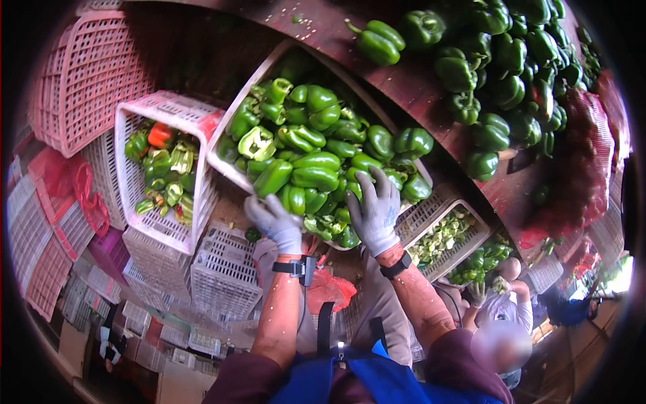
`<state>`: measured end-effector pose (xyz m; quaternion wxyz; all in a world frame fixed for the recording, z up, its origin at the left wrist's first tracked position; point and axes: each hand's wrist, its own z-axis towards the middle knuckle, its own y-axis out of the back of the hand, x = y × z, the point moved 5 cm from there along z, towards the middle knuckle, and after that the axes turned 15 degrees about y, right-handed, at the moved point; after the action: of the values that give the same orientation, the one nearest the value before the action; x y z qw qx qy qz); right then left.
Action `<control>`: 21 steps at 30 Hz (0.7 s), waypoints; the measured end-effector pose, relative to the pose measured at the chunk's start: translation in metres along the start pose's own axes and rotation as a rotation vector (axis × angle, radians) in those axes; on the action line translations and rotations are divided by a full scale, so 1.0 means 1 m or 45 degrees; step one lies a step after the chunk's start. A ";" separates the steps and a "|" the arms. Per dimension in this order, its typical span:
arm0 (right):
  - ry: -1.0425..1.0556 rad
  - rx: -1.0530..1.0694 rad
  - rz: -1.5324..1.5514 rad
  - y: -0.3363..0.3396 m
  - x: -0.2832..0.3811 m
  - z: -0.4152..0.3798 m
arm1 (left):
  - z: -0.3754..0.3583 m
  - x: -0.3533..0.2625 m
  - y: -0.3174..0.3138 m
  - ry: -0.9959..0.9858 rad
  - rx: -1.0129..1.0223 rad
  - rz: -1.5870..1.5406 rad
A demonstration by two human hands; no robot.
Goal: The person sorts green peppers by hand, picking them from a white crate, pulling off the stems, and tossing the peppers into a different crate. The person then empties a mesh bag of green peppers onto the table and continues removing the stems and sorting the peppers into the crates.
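A large white crate [225, 145] in front of me is filled with green bell peppers [316, 172], some of them cut open. My left hand [274, 221], in a grey glove, is at the crate's near left edge with its fingers spread beside the peppers. Over the near right part of the pile, my right hand [375, 212], gloved too, touches the peppers with fingers apart. Neither hand has a pepper in its grip. Pepper surfaces under the right palm are hidden.
Left stands a white crate [121, 168] of mixed peppers, below a pink crate [87, 81]. Whole peppers [508, 87] and a red mesh sack [582, 155] lie on the red table [417, 94]. A crate of pepper scraps [444, 236] and a co-worker [501, 316] are at right.
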<state>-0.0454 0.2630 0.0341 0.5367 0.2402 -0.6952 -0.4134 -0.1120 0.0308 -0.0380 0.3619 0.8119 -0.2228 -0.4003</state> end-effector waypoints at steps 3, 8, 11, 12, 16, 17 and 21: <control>0.044 -0.090 -0.058 0.010 -0.021 0.020 | 0.003 -0.028 0.006 -0.156 -0.179 0.152; -0.043 -0.258 -0.263 0.045 -0.055 0.020 | 0.002 -0.030 -0.047 -0.304 -0.113 0.360; -0.681 -0.566 0.333 0.044 -0.098 -0.005 | -0.001 -0.022 -0.056 -0.329 -0.155 0.365; -0.918 -0.561 0.402 0.032 -0.115 -0.012 | 0.000 -0.019 -0.056 -0.351 -0.174 0.358; -1.198 -0.720 0.716 -0.007 -0.141 -0.005 | -0.001 -0.015 -0.059 -0.437 -0.207 0.361; -1.391 -0.628 0.500 0.005 -0.127 0.013 | 0.000 -0.014 -0.060 -0.408 -0.185 0.379; -1.263 -0.846 0.485 -0.009 -0.117 0.016 | 0.000 -0.025 -0.043 -0.299 -0.044 0.528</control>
<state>-0.0250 0.3540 -0.0383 0.2605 -0.2881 -0.7266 -0.5667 -0.1230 0.0744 -0.0582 0.4218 0.6904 -0.4184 -0.4128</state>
